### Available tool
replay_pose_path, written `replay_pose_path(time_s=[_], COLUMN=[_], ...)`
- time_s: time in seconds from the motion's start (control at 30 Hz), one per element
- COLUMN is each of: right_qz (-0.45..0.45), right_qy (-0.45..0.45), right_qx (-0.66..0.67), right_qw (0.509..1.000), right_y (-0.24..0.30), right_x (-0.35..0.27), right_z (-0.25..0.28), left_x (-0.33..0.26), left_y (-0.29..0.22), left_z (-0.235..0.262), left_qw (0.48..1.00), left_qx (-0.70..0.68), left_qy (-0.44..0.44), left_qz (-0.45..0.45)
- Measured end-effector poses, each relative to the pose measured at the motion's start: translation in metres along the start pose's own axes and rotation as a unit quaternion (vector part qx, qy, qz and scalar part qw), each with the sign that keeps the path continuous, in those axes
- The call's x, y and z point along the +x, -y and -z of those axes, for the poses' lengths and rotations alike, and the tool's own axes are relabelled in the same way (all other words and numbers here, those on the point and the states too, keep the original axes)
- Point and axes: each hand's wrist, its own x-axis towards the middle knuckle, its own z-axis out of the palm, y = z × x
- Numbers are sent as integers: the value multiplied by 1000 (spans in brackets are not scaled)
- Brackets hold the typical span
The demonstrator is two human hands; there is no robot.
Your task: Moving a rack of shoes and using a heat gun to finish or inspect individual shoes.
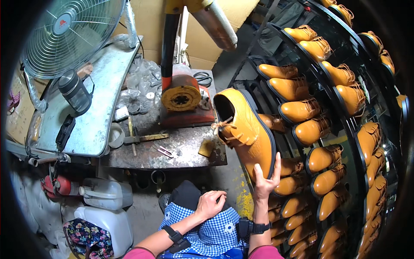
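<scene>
My right hand [265, 181] grips the toe end of a tan lace-up shoe [245, 129] with a black sole and holds it up, heel toward the bench, between the workbench and the shoe rack. The laces hang loose at its throat. My left hand [210, 203] rests on my knee, on blue checked cloth [211, 231], fingers curled loosely and holding nothing. Both wrists wear black straps.
A tall black rack [332, 108] with several tan shoes fills the right. The worn metal workbench [181, 149] carries a hammer [140, 139], an orange-red machine [183, 101], scissors and scraps. A fan [71, 32], a dark flask [75, 90] and white jugs [105, 194] are at left.
</scene>
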Motion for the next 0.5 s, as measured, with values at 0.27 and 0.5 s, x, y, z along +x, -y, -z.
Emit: replay_pose_path(time_s=[0.27, 0.5], right_qz=[-134, -124], right_qy=[-70, -265], right_qx=[226, 246], right_qw=[962, 924], right_y=[31, 28], right_x=[-47, -139], right_z=[117, 275], left_x=[-2, -3], left_y=[-8, 2], left_z=[-14, -16], left_qw=[1000, 997], left_qx=[-15, -52], left_qy=[8, 19], left_qz=[21, 57])
